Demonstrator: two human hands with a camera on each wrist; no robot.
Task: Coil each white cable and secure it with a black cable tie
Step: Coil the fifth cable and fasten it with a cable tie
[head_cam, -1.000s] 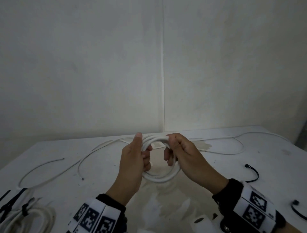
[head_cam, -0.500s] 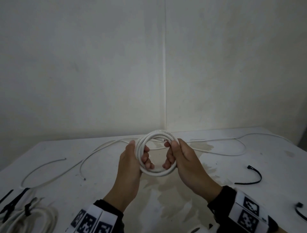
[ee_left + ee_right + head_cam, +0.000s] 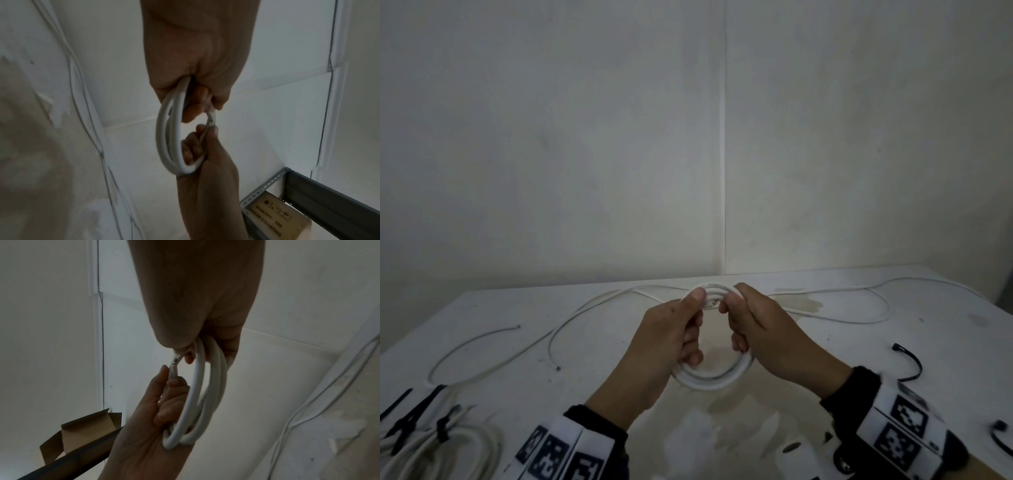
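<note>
A white cable coil [image 3: 709, 381] of several loops hangs above the middle of the table [image 3: 808, 383], held between both hands. My left hand [image 3: 683, 330] grips its left side with the fingers curled through the ring and the thumb on the far rim. On the right side my right hand [image 3: 739, 323] grips it the same way. The thumbs nearly meet at the far rim, where the cable's end [image 3: 212, 119] shows. The wrist views show the coil [image 3: 167, 138] [image 3: 202, 394] running through both fists. Two black cable ties [image 3: 911, 366] [image 3: 998, 440] lie at the right.
A loose white cable [image 3: 493, 342] snakes over the left half of the table, and another loose cable [image 3: 859, 308] loops at the back right. At the near left corner lies a tied coil [image 3: 448, 445] with black ties. A wall stands right behind the table.
The coil has tipped from upright to flatter, its near rim lower. Both hands slid up along it, and the thumbs now almost meet at the far rim.
</note>
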